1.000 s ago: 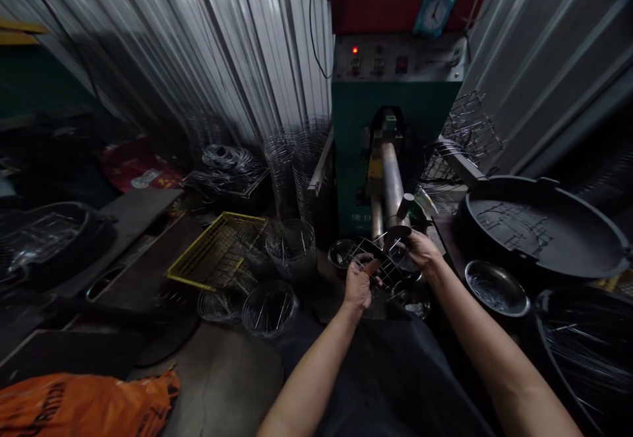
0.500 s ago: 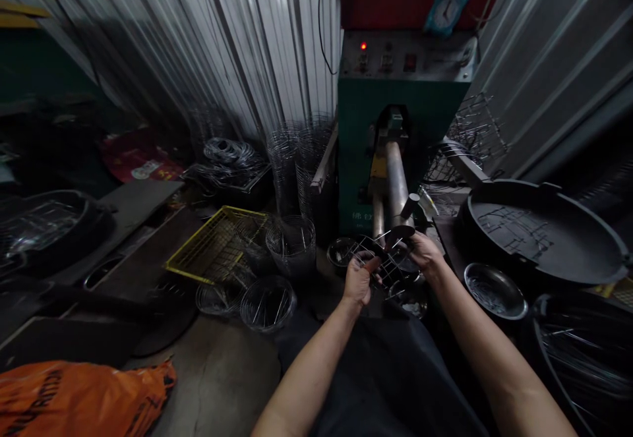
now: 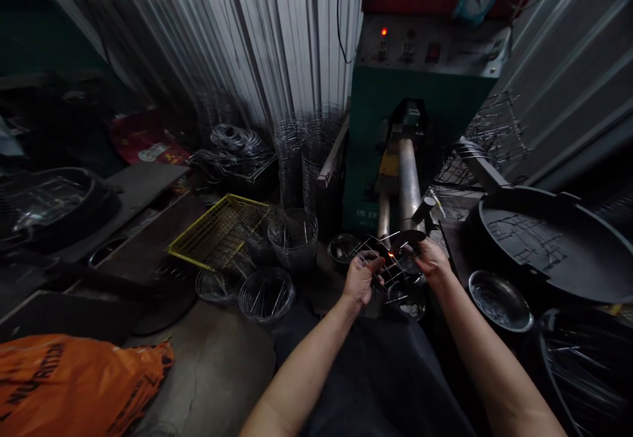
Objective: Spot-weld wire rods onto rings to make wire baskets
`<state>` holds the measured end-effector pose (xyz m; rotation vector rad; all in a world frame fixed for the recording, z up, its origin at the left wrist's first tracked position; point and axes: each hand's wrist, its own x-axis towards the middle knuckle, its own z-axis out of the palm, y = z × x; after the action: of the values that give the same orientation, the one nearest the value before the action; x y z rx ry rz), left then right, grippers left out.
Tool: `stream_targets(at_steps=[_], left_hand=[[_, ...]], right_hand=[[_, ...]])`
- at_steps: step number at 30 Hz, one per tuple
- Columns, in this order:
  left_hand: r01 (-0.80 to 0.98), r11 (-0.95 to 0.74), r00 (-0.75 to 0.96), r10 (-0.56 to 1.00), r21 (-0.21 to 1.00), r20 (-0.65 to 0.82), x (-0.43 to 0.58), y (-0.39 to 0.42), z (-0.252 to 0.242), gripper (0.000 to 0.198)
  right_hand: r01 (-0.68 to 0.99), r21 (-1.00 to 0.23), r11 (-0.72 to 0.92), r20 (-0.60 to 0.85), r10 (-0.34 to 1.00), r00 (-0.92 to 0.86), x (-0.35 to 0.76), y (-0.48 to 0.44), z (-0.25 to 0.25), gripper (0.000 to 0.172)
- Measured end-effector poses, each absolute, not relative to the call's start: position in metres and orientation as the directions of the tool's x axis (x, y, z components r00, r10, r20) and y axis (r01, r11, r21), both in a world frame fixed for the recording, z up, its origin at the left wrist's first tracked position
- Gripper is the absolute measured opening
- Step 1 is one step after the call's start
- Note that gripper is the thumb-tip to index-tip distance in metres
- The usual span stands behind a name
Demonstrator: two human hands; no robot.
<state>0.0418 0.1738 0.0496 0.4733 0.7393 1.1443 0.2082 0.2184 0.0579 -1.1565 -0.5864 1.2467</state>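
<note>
My left hand (image 3: 361, 277) is closed on the left side of a small wire grid (image 3: 394, 275), its thumb lying along the top. At the far right of the grid, my right hand (image 3: 431, 260) is closed with its fingertips partly hidden behind the dark electrode; it seems to pinch the grid's edge. A spot welder (image 3: 409, 183) with two thick metal arms reaches down to the grid. A bright orange glow (image 3: 391, 254) shows where the electrode meets the wires. Below the hands sits a small bowl (image 3: 406, 310) of metal pieces.
On the right are a large round black pan (image 3: 588, 275) with wire pieces in it and a steel bowl (image 3: 499, 323). To the left stand a yellow wire basket (image 3: 195, 234) and round wire baskets (image 3: 267, 294). An orange sack (image 3: 74, 384) lies at the lower left.
An orange glow has appeared at the electrode on the wire grid. Both hands keep their hold with little movement, while the view has swung slightly.
</note>
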Motion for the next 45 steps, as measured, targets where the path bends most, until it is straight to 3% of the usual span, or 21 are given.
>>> stream_targets(at_steps=[6, 9, 13, 17, 19, 21, 25, 27, 29, 31, 33, 35, 39, 42, 45], left_hand=[[-0.600, 0.349, 0.291, 0.933, 0.720, -0.210, 0.026, 0.169, 0.041, 0.039], [-0.570, 0.395, 0.360, 0.908, 0.720, -0.213, 0.006, 0.149, 0.027, 0.040], [-0.556, 0.436, 0.413, 0.884, 0.708, -0.220, -0.027, 0.109, 0.007, 0.039], [-0.578, 0.452, 0.445, 0.872, 0.680, -0.203, -0.056, 0.077, 0.004, 0.035], [-0.569, 0.452, 0.476, 0.862, 0.687, -0.173, -0.066, 0.068, 0.009, 0.032], [-0.565, 0.444, 0.505, 0.852, 0.696, -0.134, -0.073, 0.063, 0.014, 0.031], [-0.597, 0.401, 0.505, 0.861, 0.695, -0.064, -0.081, 0.058, 0.018, 0.033], [-0.553, 0.436, 0.513, 0.850, 0.709, -0.122, -0.088, 0.058, 0.013, 0.040], [-0.432, 0.506, 0.490, 0.826, 0.747, -0.276, -0.096, 0.060, 0.008, 0.047], [-0.316, 0.515, 0.346, 0.845, 0.797, -0.408, -0.105, 0.064, 0.007, 0.049], [-0.270, 0.399, 0.167, 0.916, 0.876, -0.365, -0.110, 0.069, 0.017, 0.050], [-0.260, 0.193, 0.120, 0.979, 0.946, -0.167, -0.109, 0.075, 0.039, 0.053], [-0.131, -0.087, 0.396, 0.909, 0.988, 0.133, -0.091, 0.095, 0.098, 0.057], [-0.001, -0.248, 0.614, 0.765, 0.969, 0.196, -0.075, 0.121, 0.124, 0.037], [0.102, -0.346, 0.679, 0.709, 0.933, 0.189, -0.065, 0.150, 0.128, 0.022]], right_hand=[[-0.498, -0.866, -0.043, -0.197, 0.945, 0.262, 0.193, 0.197, 0.075, 0.019], [-0.455, -0.887, -0.078, -0.190, 0.960, 0.206, 0.181, 0.158, 0.076, 0.027], [-0.097, -0.975, -0.200, -0.215, 0.959, 0.185, 0.183, 0.092, 0.072, 0.027], [0.251, -0.965, -0.077, 0.040, 0.900, 0.433, 0.208, 0.048, 0.075, 0.030], [0.312, -0.949, -0.041, 0.089, 0.915, 0.392, 0.217, 0.040, 0.081, 0.047], [0.347, -0.938, -0.029, 0.056, 0.971, 0.233, 0.221, 0.038, 0.089, 0.056], [0.457, -0.890, 0.011, 0.054, 0.995, 0.082, 0.215, 0.046, 0.110, 0.027], [0.498, -0.865, 0.065, 0.129, 0.987, 0.096, 0.206, 0.053, 0.123, 0.030], [0.541, -0.835, 0.100, 0.175, 0.981, 0.088, 0.193, 0.060, 0.136, 0.032], [0.603, -0.790, 0.114, 0.168, 0.985, 0.033, 0.175, 0.067, 0.145, 0.034], [0.683, -0.719, 0.126, 0.151, 0.988, -0.023, 0.158, 0.073, 0.149, 0.035], [0.760, -0.638, 0.127, 0.144, 0.989, -0.044, 0.142, 0.077, 0.151, 0.035], [0.826, -0.553, 0.111, 0.137, 0.990, -0.041, 0.124, 0.078, 0.156, 0.031], [0.725, -0.682, 0.096, 0.001, 0.991, -0.131, 0.117, 0.072, 0.166, 0.026], [0.409, -0.911, -0.048, -0.178, 0.941, -0.286, 0.109, 0.064, 0.171, 0.021]])
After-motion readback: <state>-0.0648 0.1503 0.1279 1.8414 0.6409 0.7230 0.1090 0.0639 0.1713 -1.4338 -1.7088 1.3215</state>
